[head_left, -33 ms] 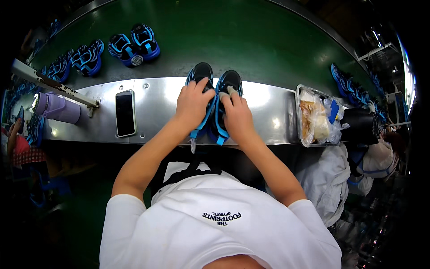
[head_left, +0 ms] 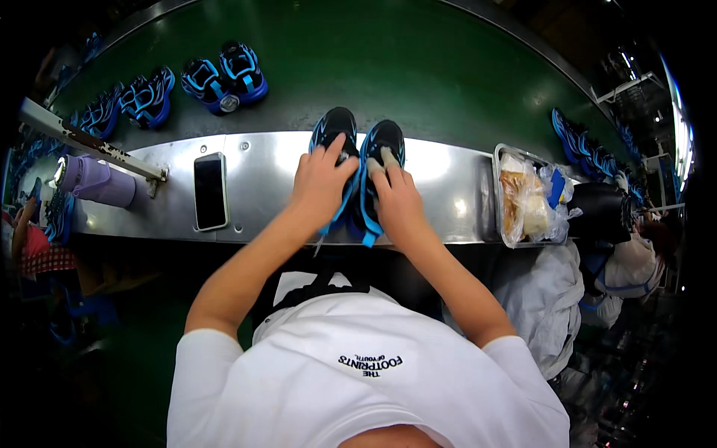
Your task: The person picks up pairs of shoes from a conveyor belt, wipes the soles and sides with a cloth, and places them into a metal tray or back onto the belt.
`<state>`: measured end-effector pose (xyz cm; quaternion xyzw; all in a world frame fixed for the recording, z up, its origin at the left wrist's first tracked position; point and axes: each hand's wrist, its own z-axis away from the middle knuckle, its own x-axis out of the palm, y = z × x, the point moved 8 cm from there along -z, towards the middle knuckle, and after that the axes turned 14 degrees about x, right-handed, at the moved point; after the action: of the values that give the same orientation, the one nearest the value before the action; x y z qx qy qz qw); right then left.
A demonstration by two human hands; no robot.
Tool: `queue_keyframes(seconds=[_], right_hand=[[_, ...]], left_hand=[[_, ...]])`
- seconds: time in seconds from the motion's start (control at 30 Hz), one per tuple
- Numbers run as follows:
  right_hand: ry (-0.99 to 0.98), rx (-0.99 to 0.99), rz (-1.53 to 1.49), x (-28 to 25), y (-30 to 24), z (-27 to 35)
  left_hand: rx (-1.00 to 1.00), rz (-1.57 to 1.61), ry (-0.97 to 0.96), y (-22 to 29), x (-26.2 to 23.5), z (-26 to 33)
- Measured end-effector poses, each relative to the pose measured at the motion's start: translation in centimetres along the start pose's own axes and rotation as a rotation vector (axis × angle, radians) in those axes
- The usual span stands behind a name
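Two black sneakers with bright blue trim stand side by side on the metal ledge, toes pointing away from me. My left hand (head_left: 317,179) lies over the left sneaker (head_left: 335,119), its fingers and thumb closed about the lacing and tongue area. Over the right sneaker (head_left: 387,133) is my right hand (head_left: 399,198), its fingers bent onto the upper, with pale covers on some fingertips. Blue heel loops hang toward me at the ledge's front edge. Both palms hide much of the shoes' middles.
A phone (head_left: 210,191) and a purple tumbler (head_left: 101,181) sit left on the metal ledge (head_left: 261,160), near a metal post (head_left: 97,142). More sneakers (head_left: 224,78) line the green belt (head_left: 358,52). At right is a tray (head_left: 515,243) of plastic-wrapped items, beside a black container (head_left: 601,209).
Both hands remain on the sneakers, with only slight finger shifts. The tag hanging below the left shoe's heel has swung and shows less. The whole view has dropped a little.
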<state>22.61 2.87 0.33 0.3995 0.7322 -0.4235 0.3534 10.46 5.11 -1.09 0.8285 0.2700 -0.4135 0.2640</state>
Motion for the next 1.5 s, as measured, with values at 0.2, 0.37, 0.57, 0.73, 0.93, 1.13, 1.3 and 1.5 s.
queue_keyframes(seconds=[0.2,0.37,0.57,0.73,0.93,1.13,1.3,1.5], right_hand=[[-0.224,0.073,0.091,2.4,1.2,-0.6],[-0.389,0.133,-0.211,-0.1,0.6,-0.8],[-0.462,0.313,-0.499,0.2,4.0,-1.8],[-0.491,0.151,-0.295,-1.1,2.5,-2.8],[-0.529,0.153,-0.139,-0.8,2.4,-3.8],[-0.542,0.165,-0.170,-1.4,3.3,-4.5],[-0.494,0.212,-0.122,-2.1,3.1,-4.1],[-0.774,0.140,-0.227,-0.6,3.5,-4.4]], left_hand=[[-0.010,0.013,-0.054,-1.0,0.9,-0.3],[-0.064,0.151,-0.112,-2.0,0.7,-0.4],[-0.067,0.362,-0.001,-2.5,-0.1,-2.2],[-0.081,0.406,-0.115,-2.9,0.3,-2.9],[-0.025,0.452,-0.242,-3.2,1.8,-3.5],[-0.095,0.340,0.012,-2.0,1.6,-3.0],[-0.058,0.557,0.060,-2.4,1.2,-2.9],[-0.217,0.590,-0.104,-4.4,1.1,-2.6]])
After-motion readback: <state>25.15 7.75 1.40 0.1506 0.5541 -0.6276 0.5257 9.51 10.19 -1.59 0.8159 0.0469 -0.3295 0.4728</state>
